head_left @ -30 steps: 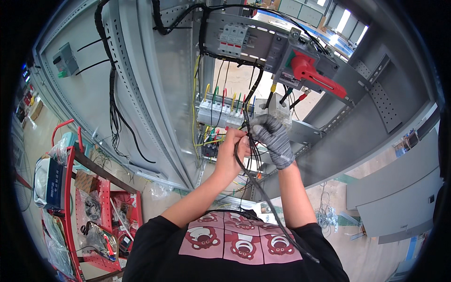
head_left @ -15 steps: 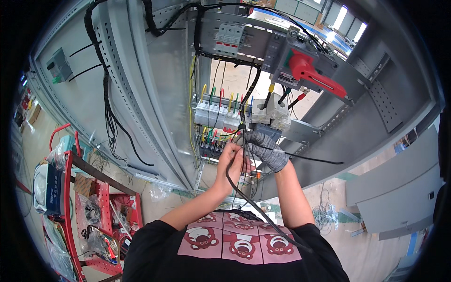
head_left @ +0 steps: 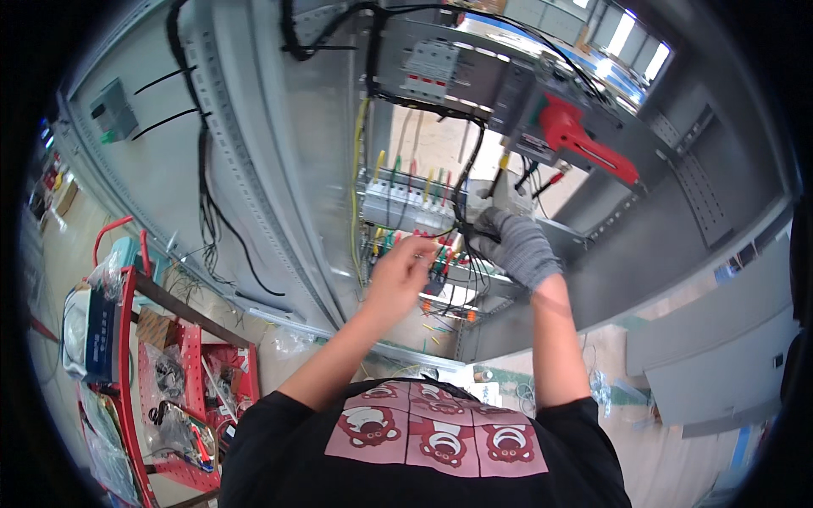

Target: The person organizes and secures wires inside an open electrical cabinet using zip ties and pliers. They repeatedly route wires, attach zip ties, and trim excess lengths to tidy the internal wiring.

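Below the terminal block:
Black wire bundle: pinched by gloved right hand, long axis upright.
Left hand: bare, fingers half curled, nothing held, bundle just rightward.
Nearer hand: right.

The grey metal cabinet carries the parts: a perforated rail with black wires running down along it, a row of white breakers with coloured wire ends, and a red switch handle higher up. At the left, a red cart bears bagged parts on its shelves. Loose wire scraps lie on the pale floor below the cabinet.
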Demonstrator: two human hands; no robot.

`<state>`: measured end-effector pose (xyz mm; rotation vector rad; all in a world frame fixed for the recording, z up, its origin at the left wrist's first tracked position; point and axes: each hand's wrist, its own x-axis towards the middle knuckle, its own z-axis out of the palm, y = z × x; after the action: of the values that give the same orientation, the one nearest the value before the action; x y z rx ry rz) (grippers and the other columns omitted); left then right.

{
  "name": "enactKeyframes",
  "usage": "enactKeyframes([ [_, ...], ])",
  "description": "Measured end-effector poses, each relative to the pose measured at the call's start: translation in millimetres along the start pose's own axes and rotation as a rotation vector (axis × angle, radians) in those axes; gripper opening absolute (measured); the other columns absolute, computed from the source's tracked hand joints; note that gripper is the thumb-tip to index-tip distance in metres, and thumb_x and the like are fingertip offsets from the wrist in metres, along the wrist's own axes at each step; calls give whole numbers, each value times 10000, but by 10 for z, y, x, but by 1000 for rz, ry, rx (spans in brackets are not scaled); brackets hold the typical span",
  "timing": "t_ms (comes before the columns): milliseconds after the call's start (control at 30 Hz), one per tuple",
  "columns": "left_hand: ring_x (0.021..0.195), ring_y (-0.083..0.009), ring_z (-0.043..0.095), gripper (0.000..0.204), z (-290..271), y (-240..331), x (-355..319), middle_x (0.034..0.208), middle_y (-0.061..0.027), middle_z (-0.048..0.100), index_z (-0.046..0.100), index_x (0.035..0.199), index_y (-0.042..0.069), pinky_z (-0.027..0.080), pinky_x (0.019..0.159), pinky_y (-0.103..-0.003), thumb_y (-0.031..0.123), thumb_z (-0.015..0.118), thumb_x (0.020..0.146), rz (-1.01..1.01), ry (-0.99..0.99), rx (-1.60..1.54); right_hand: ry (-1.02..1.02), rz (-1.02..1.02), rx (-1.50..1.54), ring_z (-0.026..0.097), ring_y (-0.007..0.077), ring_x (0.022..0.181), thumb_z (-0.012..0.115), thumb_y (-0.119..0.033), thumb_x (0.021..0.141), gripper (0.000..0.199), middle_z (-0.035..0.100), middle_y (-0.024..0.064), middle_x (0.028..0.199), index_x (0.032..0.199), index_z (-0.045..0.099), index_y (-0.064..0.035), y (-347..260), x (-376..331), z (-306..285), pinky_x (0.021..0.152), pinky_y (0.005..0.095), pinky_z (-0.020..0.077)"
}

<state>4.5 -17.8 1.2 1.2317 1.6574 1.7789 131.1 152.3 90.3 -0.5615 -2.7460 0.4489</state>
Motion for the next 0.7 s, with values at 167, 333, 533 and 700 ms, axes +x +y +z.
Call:
enactKeyframes([
  [167,1103,-292,531,373,386,127,142,1207,-150,509,427,1252,25,414,937,-381,90,499,892,156,-76,-39,-140,-91,96,631,316,848,691,-121,726,350,646,180,899,1047,608,-12,-401,-161,-271,748,396,492],
  [333,1096,-343,515,495,453,-23,-108,1122,-164,511,402,1246,46,441,882,-431,-40,494,767,249,-140,167,-191,-65,111,629,247,812,629,-73,778,272,649,143,914,1045,604,-23,-231,-571,137,751,350,499],
  [533,1040,-328,547,341,193,-443,-1285,1073,-144,552,507,1125,48,457,862,-417,-36,459,798,-141,37,345,-626,-303,-210,624,371,750,669,-298,740,414,650,174,791,1083,599,-78,-61,-1051,1075,700,469,495],
  [700,969,-313,598,276,-283,-529,-2613,987,-154,597,542,1059,17,481,827,-391,-42,474,799,-374,468,591,-1030,-285,-18,647,347,856,668,-342,769,520,676,176,898,1219,555,-108,146,-1354,1959,789,435,503],
])
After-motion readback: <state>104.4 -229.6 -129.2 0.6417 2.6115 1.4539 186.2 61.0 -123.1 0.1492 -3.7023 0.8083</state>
